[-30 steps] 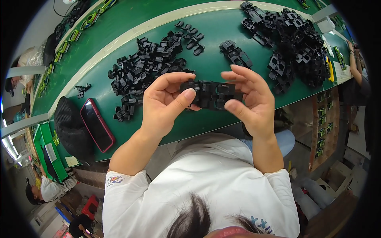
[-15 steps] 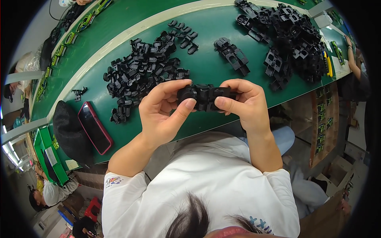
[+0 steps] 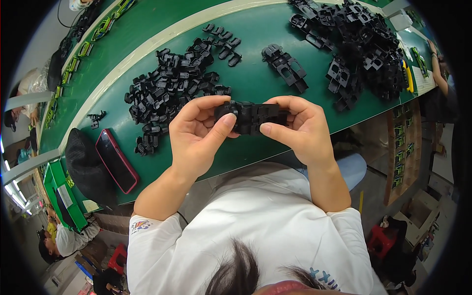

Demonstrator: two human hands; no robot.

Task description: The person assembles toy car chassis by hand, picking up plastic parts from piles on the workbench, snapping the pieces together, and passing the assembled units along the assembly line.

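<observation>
Head view: a black plastic piece (image 3: pixel 251 117) is held up over the near edge of the green table (image 3: pixel 255 78). It is pinched at one end by the left hand (image 3: pixel 196 137), thumb on the front and fingers curled behind. The other end is pinched the same way by the right hand (image 3: pixel 302 130). It looks like small parts are being pushed together. For a good fit, the parts should be kept straight and pressed evenly from both ends. A pile of small black pieces (image 3: pixel 169 91) is seen beyond the left hand. A bigger heap (image 3: pixel 364 44) is seen far to the right.
</observation>
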